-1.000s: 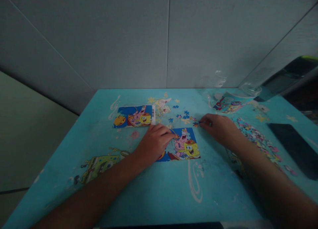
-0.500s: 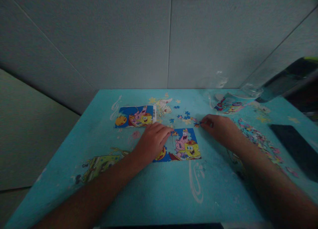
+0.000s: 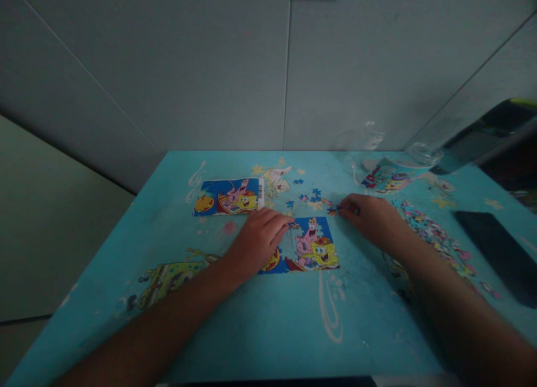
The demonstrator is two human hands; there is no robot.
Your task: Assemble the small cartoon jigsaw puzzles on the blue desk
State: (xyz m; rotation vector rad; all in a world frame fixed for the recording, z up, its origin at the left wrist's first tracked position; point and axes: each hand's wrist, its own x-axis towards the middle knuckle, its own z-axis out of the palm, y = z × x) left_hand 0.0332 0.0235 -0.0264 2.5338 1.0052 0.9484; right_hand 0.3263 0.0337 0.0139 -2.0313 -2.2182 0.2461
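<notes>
A partly assembled jigsaw puzzle [image 3: 321, 253] of cartoon figures lies flat on the table, its left part covered by my left hand [image 3: 263, 236]. The left fingers are closed together, their tips on a small blue-and-orange puzzle piece [image 3: 296, 226] at the puzzle's upper left. To the right, my right hand [image 3: 371, 216] pinches a dark blue puzzle piece [image 3: 338, 208] between thumb and fingers, beside a few small pieces. Several loose blue pieces [image 3: 316, 195] are scattered beyond the puzzle. A reference picture card [image 3: 229, 197] with the same cartoon lies behind my left hand.
A heap of mixed puzzle pieces [image 3: 436, 236] spreads beside my right forearm, with a dark phone-like slab [image 3: 495, 253] further right. A clear plastic jar with a cartoon label [image 3: 392, 175] lies at the back right. The patterned blue table [image 3: 260, 331] meets a grey wall [image 3: 226, 68].
Both hands stay almost in place. The small piece at my left fingertips appears slightly turned; otherwise only the camera view has shifted a little.
</notes>
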